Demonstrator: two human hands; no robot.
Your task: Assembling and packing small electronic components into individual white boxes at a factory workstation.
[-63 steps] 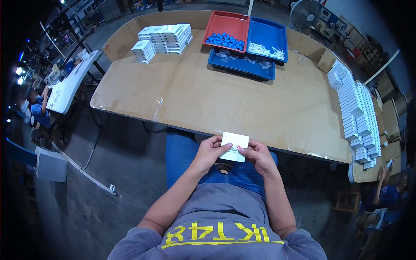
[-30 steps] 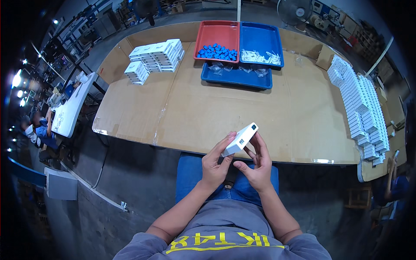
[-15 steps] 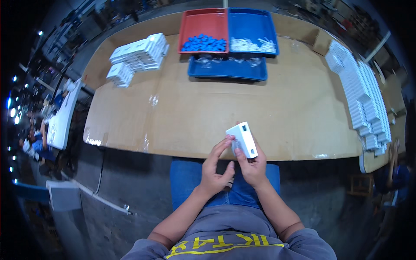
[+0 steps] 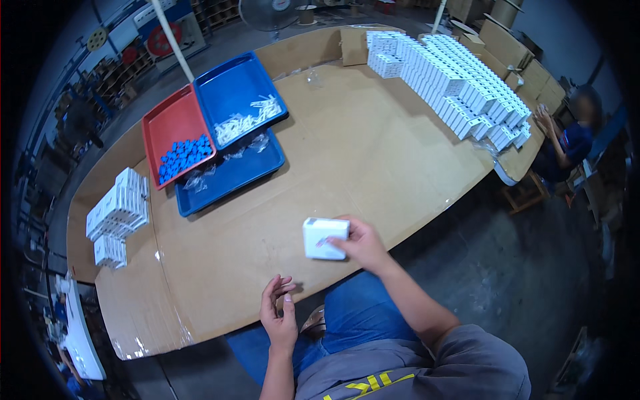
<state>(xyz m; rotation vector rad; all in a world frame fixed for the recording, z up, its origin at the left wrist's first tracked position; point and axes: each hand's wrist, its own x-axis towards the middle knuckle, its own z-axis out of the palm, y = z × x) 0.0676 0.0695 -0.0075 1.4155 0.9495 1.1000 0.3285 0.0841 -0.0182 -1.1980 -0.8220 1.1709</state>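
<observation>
White small box (image 4: 325,237) is held in the right hand (image 4: 360,244), fingers closed on its right side, just above the near part of the counter (image 4: 347,153). The box appears closed and assembled, so the folding is judged done; it is not yet set among any of the stacks. The left hand (image 4: 280,313) is kept free at the near counter edge, fingers loosely curled and holding nothing.

A long bank of like white boxes (image 4: 453,80) is stacked along the far right of the counter, and a smaller pile of white boxes (image 4: 119,213) is seen at the left edge. Between them, toward the far left, a red tray (image 4: 175,120) with small blue pieces (image 4: 183,157) is set beside a blue tray (image 4: 233,87) with pale white parts (image 4: 248,120), both resting partly on a second blue tray (image 4: 230,177) with clear bags. The open brown surface between the hand and either stack is not blocked by anything. Another person (image 4: 567,140) is seated beyond the right end.
</observation>
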